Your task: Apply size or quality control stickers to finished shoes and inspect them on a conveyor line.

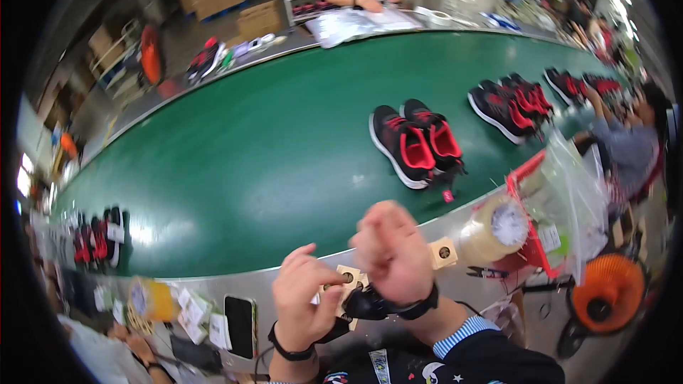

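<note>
From mid-view, shoes (96, 240) stand between 8 and 9 o'clock on the green belt (249, 156); a phone (240, 327) lies at 7. The left hand (304, 302), between 6 and 7, has its fingers parted beside the beige cards (349, 271) at 6. The right hand (396, 256), at 5, has curled fingers; I cannot tell whether either grips anything. A shoe pair (414, 144) sits past 2, clear tape (478, 233) past 3, a fan (613, 277) at 4.

On my feed, the left grip (302, 302) sits between six and seven o'clock, fingers loosely bent, thumb apart. My right grip (393, 249) is at five, fingers curled and blurred, its forearm (452, 320) slanting toward eleven.
</note>
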Demonstrator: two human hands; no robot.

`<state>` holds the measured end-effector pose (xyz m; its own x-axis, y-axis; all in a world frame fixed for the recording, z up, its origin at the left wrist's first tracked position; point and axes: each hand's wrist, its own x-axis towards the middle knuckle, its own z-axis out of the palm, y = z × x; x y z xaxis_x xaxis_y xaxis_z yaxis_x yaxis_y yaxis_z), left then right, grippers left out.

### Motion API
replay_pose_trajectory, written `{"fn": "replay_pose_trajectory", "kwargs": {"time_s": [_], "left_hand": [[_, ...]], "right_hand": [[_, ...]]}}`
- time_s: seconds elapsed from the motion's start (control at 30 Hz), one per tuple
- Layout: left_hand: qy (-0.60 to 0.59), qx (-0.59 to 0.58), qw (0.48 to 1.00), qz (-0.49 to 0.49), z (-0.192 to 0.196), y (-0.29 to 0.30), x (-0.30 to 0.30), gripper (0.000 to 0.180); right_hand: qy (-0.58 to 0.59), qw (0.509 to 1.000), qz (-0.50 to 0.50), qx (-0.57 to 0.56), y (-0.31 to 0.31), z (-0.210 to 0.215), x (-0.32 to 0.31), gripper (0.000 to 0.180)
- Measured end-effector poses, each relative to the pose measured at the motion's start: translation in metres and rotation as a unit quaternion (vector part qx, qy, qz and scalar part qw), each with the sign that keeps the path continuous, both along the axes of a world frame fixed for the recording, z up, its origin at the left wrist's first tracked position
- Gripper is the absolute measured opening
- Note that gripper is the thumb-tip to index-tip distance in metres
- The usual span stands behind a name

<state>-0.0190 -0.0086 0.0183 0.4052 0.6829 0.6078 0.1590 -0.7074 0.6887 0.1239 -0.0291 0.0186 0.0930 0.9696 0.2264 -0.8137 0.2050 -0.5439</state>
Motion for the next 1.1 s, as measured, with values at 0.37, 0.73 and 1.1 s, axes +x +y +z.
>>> {"fn": "replay_pose_trajectory", "kwargs": {"time_s": [0.37, 0.73, 1.1], "left_hand": [[0.243, -0.109, 0.960, 0.089, -0.048, -0.038, -0.050, 0.022], [0.298, -0.118, 0.921, 0.221, -0.089, -0.073, -0.119, 0.034], [0.353, -0.085, 0.833, 0.417, -0.103, -0.088, -0.212, 0.037]], "right_hand": [[-0.191, 0.969, 0.093, 0.126, -0.030, 0.011, -0.008, 0.016], [-0.228, 0.967, 0.008, 0.111, -0.031, 0.009, -0.013, 0.024], [-0.315, 0.947, 0.060, 0.027, -0.066, -0.022, -0.030, 0.013]]}}
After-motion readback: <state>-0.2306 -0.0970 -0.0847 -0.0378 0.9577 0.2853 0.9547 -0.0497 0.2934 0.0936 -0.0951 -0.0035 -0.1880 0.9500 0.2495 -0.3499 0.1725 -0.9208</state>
